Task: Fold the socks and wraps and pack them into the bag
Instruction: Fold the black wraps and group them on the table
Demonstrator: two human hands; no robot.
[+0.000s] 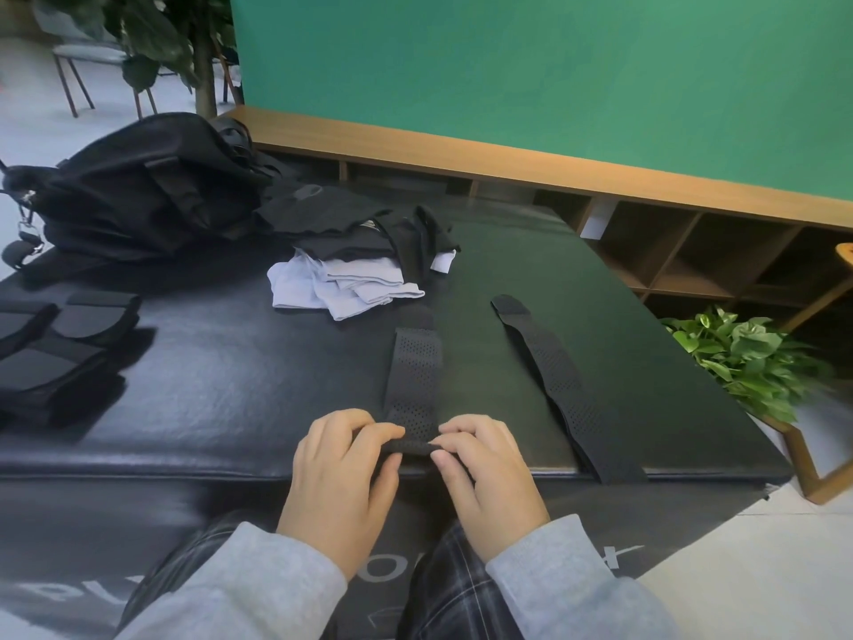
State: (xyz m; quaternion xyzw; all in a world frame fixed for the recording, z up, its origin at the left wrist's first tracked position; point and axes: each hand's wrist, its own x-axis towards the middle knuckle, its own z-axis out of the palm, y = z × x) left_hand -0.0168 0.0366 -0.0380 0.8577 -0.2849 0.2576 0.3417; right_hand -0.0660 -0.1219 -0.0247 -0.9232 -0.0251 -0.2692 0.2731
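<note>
A black perforated wrap [414, 376] lies stretched away from me on the black padded bench [231, 362]. My left hand [341, 473] and my right hand [484, 473] both pinch its near end, which is curled into a small roll at the bench's front edge. A second black wrap [558, 385] lies flat to the right, its near end hanging over the edge. A heap of white and black socks [355, 265] sits further back. The black bag [143, 187] stands at the back left.
Folded black wraps [60, 344] lie in a group at the left of the bench. A wooden shelf unit [669, 251] runs along the green wall behind. A potted green plant [747, 358] stands on the floor at the right.
</note>
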